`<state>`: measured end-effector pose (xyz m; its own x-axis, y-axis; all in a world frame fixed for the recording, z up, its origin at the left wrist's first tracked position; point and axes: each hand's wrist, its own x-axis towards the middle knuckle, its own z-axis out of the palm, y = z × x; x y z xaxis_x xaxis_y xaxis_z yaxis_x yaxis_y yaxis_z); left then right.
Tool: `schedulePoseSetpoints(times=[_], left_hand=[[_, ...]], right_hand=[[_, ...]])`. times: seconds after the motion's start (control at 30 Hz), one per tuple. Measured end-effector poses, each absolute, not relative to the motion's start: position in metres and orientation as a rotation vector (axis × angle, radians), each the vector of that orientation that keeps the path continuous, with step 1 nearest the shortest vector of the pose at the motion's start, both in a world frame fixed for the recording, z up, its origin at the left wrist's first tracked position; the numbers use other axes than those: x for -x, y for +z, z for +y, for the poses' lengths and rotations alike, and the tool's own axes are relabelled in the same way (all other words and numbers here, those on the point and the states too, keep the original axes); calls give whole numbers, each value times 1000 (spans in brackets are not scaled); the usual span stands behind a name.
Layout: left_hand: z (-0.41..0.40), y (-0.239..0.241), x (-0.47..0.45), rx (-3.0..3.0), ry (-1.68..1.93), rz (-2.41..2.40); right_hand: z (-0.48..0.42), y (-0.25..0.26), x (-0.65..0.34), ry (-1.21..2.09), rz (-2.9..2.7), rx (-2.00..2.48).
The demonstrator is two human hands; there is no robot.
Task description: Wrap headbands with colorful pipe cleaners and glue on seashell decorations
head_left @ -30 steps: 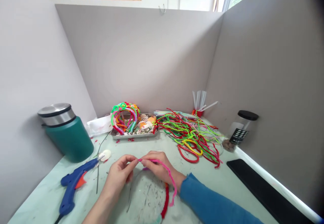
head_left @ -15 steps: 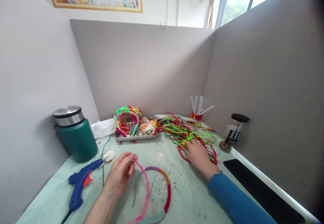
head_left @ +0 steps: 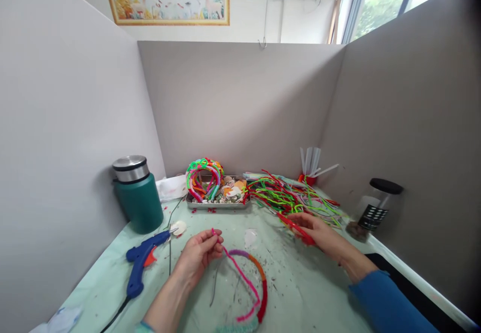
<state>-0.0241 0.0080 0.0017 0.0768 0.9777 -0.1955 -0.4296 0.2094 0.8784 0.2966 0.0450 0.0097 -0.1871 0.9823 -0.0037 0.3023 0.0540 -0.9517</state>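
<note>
My left hand is closed in a pinch on one end of a pink pipe cleaner, whose free length curves down to the right. Beneath it on the table lies a headband wrapped in purple, orange, red and pale teal fuzzy sections; its lower part runs out of view. My right hand grips red-handled scissors, their metal tip pointing left toward the pile. Just beyond that hand spreads a heap of red, green and pink pipe cleaners.
A blue glue gun lies at left before a green flask. Wrapped headbands stand in a metal tray with small decorations. White sticks stand behind the heap; a black-lidded jar is at right.
My right hand has come up out of the pipe cleaner heap with the red-handled scissors. The pink pipe cleaner's free end has swung right. The whole view has shifted slightly.
</note>
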Motion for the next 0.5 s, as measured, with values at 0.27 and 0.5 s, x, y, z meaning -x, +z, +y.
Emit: schedulePoseSetpoints(times=[0.27,0.5], left_hand=[[7,-2,23,-815,1143,860],[8,-2,21,-833,1118,918]], right_hand=[[24,14,-264,1415,-1471,1167],[19,25,-253,1421,-1619,1033]])
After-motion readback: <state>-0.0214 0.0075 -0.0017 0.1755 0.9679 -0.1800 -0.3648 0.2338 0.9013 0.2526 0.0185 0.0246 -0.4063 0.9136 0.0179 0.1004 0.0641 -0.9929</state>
